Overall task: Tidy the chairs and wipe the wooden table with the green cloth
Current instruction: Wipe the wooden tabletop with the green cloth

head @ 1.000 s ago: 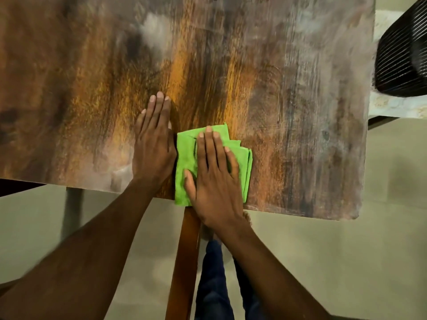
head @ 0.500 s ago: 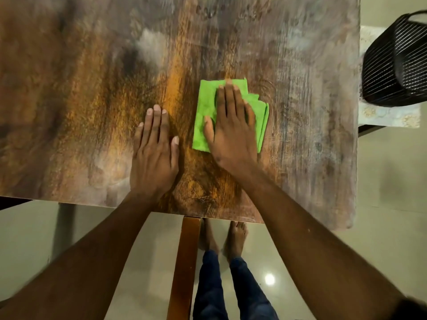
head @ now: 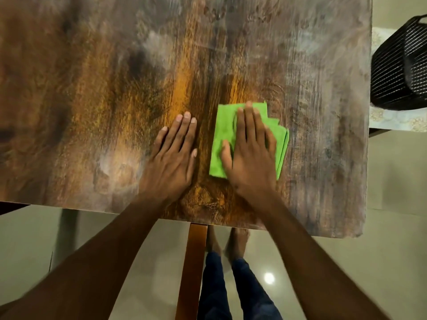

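Observation:
The folded green cloth (head: 223, 128) lies on the wooden table (head: 92, 88), near its front right part. My right hand (head: 250, 155) presses flat on the cloth with the fingers together, covering most of it. My left hand (head: 172, 158) rests flat on the bare wood just left of the cloth, holding nothing. The wooden top rail of a chair (head: 194, 269) sticks out from under the table's near edge, between my arms.
A black slatted basket (head: 402, 65) stands on a pale patterned surface (head: 392, 122) beyond the table's right edge. My legs and bare feet (head: 238, 243) stand on the glossy tiled floor (head: 381, 262) beside the chair rail. A table leg (head: 67, 229) shows at lower left.
My right hand first pushed the cloth away from the near edge, then drew it back toward me, level with my left hand. The left hand stayed planted.

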The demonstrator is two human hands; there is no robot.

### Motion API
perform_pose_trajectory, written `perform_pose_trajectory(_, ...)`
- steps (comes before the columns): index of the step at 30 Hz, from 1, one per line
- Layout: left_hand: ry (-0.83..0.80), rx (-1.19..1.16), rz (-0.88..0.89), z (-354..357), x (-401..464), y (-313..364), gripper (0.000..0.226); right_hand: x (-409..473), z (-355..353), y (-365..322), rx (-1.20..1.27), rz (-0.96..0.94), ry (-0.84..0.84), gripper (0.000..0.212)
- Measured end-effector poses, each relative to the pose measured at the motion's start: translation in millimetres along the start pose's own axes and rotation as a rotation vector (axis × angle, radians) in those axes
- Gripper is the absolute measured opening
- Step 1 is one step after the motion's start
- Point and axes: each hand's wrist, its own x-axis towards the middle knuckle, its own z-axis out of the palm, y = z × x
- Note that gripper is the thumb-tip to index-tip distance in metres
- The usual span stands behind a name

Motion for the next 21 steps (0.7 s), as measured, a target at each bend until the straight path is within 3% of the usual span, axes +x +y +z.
perform_pose_trajectory(4, 0.007, -0.012, 0.007, 0, 0, -1, 0.063, 74, -5, 4, -0.001, 0.03, 0.049, 0.075)
perform_pose_trajectory(7, 0.007, -0.026, 0.007, -1, 0, -2, 0.062, 77, -3, 6, -0.009, 0.007, 0.053, 0.074)
perform_pose_trajectory(15, -0.002, -0.046, -0.039, -1, 0, 4, 0.06, -53, -5, 5, -0.003, 0.037, -0.017, 0.072)
perform_pose_trajectory(21, 0.093, -0.153, -0.135, 4, 16, 64, 0.058, -109, 0, 15, -0.013, 0.021, -0.064, 0.074)
